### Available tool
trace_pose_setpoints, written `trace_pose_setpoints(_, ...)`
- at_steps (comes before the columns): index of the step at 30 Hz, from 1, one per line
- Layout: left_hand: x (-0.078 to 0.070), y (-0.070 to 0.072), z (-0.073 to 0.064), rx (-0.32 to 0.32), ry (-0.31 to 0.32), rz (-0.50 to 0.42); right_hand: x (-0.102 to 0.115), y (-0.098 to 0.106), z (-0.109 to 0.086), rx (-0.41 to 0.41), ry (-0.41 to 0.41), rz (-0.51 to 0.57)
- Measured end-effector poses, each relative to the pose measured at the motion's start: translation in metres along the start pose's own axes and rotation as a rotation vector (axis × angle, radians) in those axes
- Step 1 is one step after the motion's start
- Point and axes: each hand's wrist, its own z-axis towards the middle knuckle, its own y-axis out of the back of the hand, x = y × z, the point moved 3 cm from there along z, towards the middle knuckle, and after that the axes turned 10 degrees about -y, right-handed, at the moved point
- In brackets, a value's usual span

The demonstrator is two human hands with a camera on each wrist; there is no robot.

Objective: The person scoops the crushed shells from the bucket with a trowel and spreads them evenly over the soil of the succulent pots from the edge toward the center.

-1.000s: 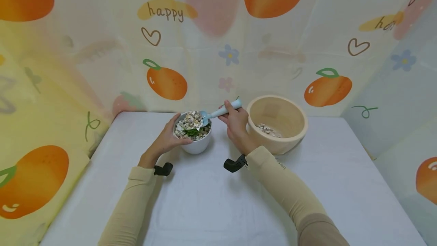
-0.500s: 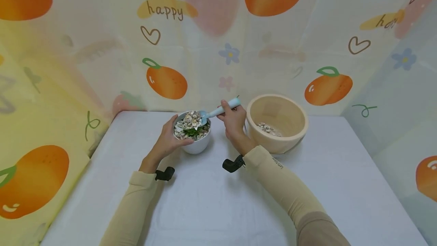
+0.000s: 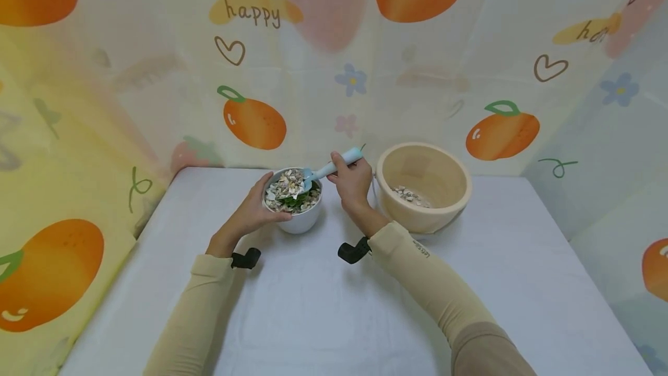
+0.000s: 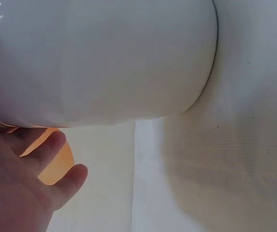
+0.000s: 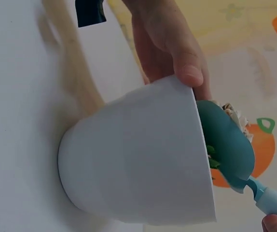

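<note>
My left hand point(image 3: 250, 210) grips a white flower pot point(image 3: 298, 224) from its left side. The thumb lies along the near rim and the fingers reach round the far side. Pale stone chips point(image 3: 286, 185) and green leaves point(image 3: 295, 202) show inside the pot. With my right hand point(image 3: 355, 183) I hold a small light-blue trowel point(image 3: 344, 161) by its handle. In the right wrist view the trowel's blade point(image 5: 228, 140) tilts over the pot's mouth, bearing pale chips. The left wrist view shows the pot's smooth wall point(image 4: 104, 58) beside the spread fingers point(image 4: 71, 181).
A large beige planter point(image 3: 433, 222) stands close to the right of my right hand, with some pale chips point(image 3: 409, 196) at its bottom. White cloth covers the table point(image 3: 313, 318). A fruit-patterned curtain point(image 3: 417, 97) hangs behind the table and along its sides.
The right hand and the trowel's handle have shifted slightly left and are closer to the pot. The left hand keeps its hold on the pot, which stays in place.
</note>
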Motion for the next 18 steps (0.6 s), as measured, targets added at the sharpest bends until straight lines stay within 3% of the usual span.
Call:
trace_pose_setpoints(4,-0.0004,-0.0011,-0.0021,-0.016,0.016,0.000,-0.0006,-0.0005,-0.0014,-0.004,0.031,-0.024)
trace_pose_setpoints(18,0.0006,-0.0055,-0.0088,-0.073,0.045,0.056,-0.0052,0.0019,0.0000,-0.010,-0.001,0.018)
